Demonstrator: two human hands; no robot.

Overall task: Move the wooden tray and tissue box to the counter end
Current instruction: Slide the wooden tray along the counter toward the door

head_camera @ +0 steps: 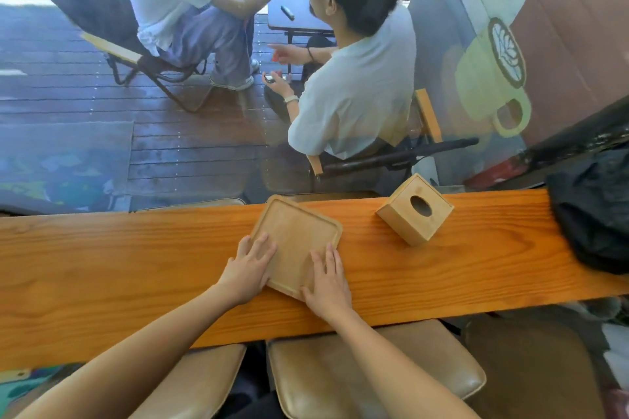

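Note:
A pale square wooden tray (295, 231) lies turned at an angle on the long wooden counter (136, 265), near its middle. My left hand (250, 265) rests flat on the tray's near left edge, fingers spread. My right hand (328, 282) lies flat on its near right corner, thumb at the rim. Neither hand lifts it. A wooden tissue box (413, 213) with an oval hole stands to the tray's right, apart from both hands.
A black bag (592, 211) sits at the counter's right end. Padded stools (367, 374) stand under the near edge. A window runs along the far edge; beyond it two people sit on chairs on a deck.

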